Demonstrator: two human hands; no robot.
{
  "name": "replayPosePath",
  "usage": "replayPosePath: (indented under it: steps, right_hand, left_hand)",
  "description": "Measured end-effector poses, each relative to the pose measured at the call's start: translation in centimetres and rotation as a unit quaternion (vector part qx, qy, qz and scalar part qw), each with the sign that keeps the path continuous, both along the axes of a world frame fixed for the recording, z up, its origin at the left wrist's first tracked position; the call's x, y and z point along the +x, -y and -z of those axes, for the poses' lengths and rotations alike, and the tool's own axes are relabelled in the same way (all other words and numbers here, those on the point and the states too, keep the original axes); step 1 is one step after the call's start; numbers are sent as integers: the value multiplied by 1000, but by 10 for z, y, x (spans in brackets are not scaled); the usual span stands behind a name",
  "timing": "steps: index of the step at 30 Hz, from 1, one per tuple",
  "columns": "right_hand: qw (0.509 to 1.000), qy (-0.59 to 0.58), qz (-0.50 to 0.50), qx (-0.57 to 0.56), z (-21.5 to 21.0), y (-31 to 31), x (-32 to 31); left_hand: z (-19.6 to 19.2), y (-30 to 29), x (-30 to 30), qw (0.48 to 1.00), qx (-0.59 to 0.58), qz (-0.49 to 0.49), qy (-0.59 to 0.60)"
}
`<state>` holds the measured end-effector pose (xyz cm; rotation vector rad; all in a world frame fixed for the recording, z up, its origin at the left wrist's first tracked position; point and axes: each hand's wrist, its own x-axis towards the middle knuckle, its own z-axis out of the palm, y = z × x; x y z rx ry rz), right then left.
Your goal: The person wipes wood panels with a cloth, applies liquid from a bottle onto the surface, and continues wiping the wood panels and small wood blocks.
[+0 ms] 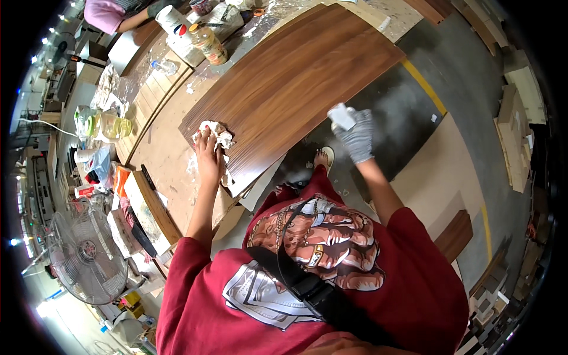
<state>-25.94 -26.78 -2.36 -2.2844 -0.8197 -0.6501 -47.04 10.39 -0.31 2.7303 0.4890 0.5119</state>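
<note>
A long brown wood-grain panel [296, 77] lies slantwise across the worktable. My bare left hand [208, 152] is at the panel's near left corner, its fingers closed on a crumpled white rag [220, 135] that rests on the surface. Off the panel's near edge, my right hand [358, 139] wears a grey glove. It grips a small white block-like piece [341, 116], whose exact kind I cannot make out, above the floor and apart from the panel.
Beyond the panel stand a white cup [171, 21] and an amber jar [208, 44]. Yellowish bottles [109, 126] sit to the left, above a wire-cage fan [87, 251]. A co-worker's sleeve [103, 15] shows at the far left. Boards [452, 236] lie on the right.
</note>
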Motion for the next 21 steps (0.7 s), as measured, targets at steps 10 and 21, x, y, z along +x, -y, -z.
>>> replayPosePath:
  steps: [10, 21]
  right_hand:
    - [869, -402, -180, 227, 16, -45, -71]
    - [972, -215, -66, 74, 16, 1, -15]
  left_hand:
    - [-8, 23, 30, 999, -36, -19, -33]
    - [-8, 79, 80, 999, -8, -2, -46]
